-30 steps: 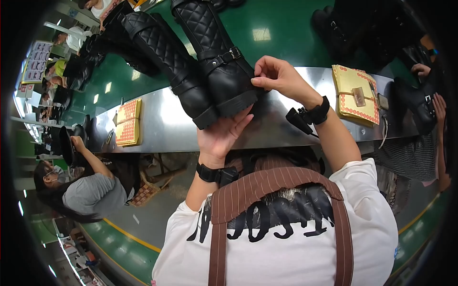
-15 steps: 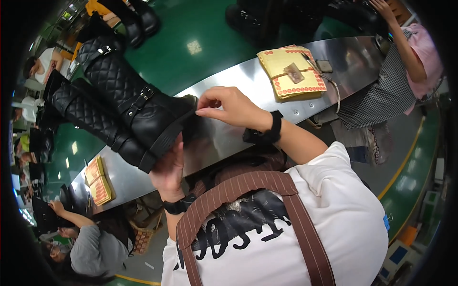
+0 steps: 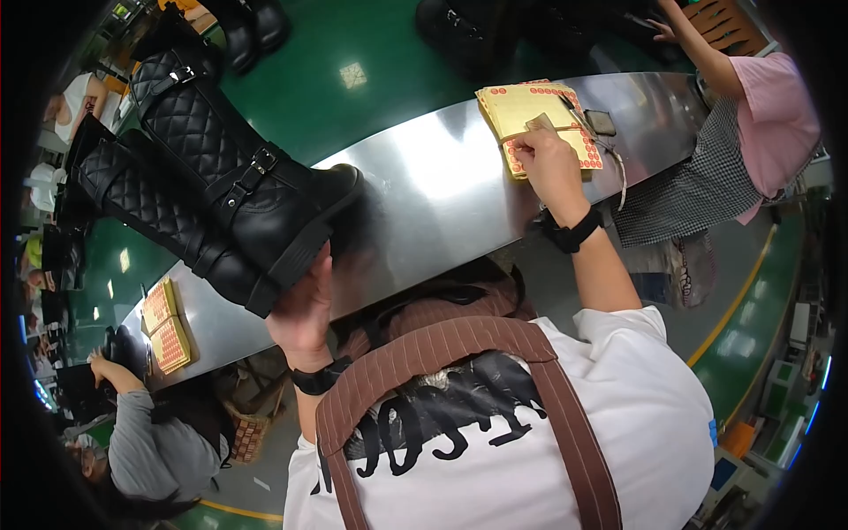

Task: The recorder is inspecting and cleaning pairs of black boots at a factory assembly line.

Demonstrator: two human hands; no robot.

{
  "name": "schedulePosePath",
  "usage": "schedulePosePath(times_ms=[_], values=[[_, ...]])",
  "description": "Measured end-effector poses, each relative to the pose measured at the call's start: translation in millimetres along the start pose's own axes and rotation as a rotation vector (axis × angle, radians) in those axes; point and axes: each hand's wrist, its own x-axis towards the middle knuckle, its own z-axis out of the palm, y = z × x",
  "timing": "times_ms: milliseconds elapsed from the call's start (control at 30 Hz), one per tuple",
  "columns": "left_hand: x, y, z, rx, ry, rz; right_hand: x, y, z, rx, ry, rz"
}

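A pair of tall black boots [image 3: 190, 132] with quilted shafts and buckled straps is held at the left, tilted with the soles toward me. My left hand [image 3: 305, 300] grips them from below at the heel of the nearer boot. Over a stack of yellow cards [image 3: 508, 110] with red-dotted edges is my right hand [image 3: 548, 163], its fingers pinched together. A small tan translucent piece [image 3: 541, 121] shows beside those fingertips; whether they hold it is hidden. A band circles the stack.
A long metal table [image 3: 415, 230] runs across in front of me. Near the right stack lie thin-handled scissors [image 3: 570, 108] and a dark square pad [image 3: 601, 122]. Another card stack [image 3: 165, 327] is at the lower left. Co-workers sit at both sides; more black boots [image 3: 468, 35] stand beyond.
My right hand has left the toe of the boot and moved right to the yellow card stack. My left hand and the boots have shifted slightly left.
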Motion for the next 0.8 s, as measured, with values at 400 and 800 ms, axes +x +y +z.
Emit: schedulePosePath(times_ms=[400,800], values=[[-3,-3,4,0.098,0.114,0.040,4,-8,5,-0.050,-0.113,-0.025],[-2,-6,5,0.020,0.090,0.009,-4,-1,15,-0.185,-0.051,-0.045]])
